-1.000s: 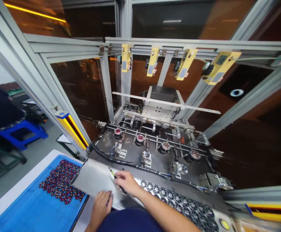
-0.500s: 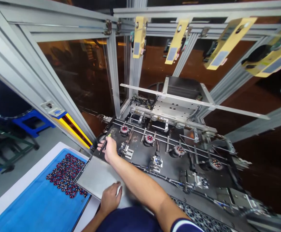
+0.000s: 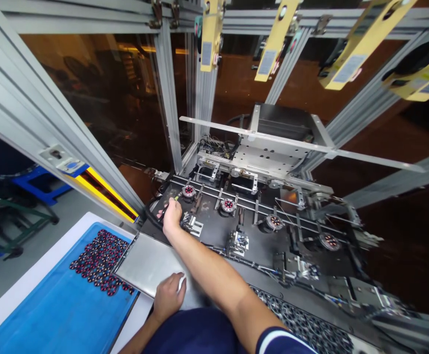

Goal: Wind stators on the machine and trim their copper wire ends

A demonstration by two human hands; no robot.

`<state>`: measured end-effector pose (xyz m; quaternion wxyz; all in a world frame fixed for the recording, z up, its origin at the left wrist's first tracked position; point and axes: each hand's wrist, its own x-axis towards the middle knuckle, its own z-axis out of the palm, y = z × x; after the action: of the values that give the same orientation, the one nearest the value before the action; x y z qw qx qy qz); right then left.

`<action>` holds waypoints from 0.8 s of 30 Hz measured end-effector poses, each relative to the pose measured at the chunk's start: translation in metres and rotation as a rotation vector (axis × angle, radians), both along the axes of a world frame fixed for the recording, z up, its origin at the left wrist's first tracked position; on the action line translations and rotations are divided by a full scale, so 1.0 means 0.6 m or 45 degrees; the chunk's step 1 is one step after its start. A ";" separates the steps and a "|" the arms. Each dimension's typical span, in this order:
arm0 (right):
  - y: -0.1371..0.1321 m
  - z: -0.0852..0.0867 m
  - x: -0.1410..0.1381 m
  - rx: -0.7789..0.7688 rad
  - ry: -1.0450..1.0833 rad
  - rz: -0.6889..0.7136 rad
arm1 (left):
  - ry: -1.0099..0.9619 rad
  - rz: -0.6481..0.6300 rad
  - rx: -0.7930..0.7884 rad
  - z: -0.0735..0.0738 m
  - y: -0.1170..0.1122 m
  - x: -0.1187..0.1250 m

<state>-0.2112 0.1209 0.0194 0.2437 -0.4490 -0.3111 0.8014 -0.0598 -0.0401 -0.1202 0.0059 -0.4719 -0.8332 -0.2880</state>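
Note:
My right hand [image 3: 171, 215] reaches far into the machine and grips a thin dark tool with a yellow-green tip [image 3: 176, 198], held just left of the first red-wound stator [image 3: 189, 191] on the rail. My left hand [image 3: 169, 296] rests closed on the near edge of a grey metal plate [image 3: 144, 263], with something small and white under its fingers. Three more wound stators, such as the second stator [image 3: 228, 204], sit along the same rail to the right.
A blue tray [image 3: 52, 314] at the lower left holds several dark red stators [image 3: 96, 263]. Small clamp fixtures [image 3: 239, 242] stand on the black machine bed. A row of metal parts [image 3: 303, 324] runs along the near right. Aluminium frame posts [image 3: 168, 93] surround the cell.
My right hand left the grey plate and stretched forward with the tool to the first stator station. The left hand slid a little right on the plate. My head moved closer.

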 end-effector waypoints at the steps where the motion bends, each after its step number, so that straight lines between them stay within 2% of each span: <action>1: 0.000 -0.001 0.000 -0.001 -0.005 0.000 | -0.001 -0.003 -0.001 0.000 0.000 0.000; 12: 0.002 0.006 0.005 -0.054 -0.018 -0.001 | -0.012 -0.003 -0.007 0.005 0.000 0.000; 24: 0.004 0.009 0.005 -0.066 -0.025 0.007 | -0.035 -0.019 0.028 -0.011 -0.003 -0.001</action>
<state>-0.2081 0.1233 0.0247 0.2267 -0.4622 -0.2939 0.8054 -0.0604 -0.0417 -0.1268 -0.0024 -0.4739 -0.8265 -0.3038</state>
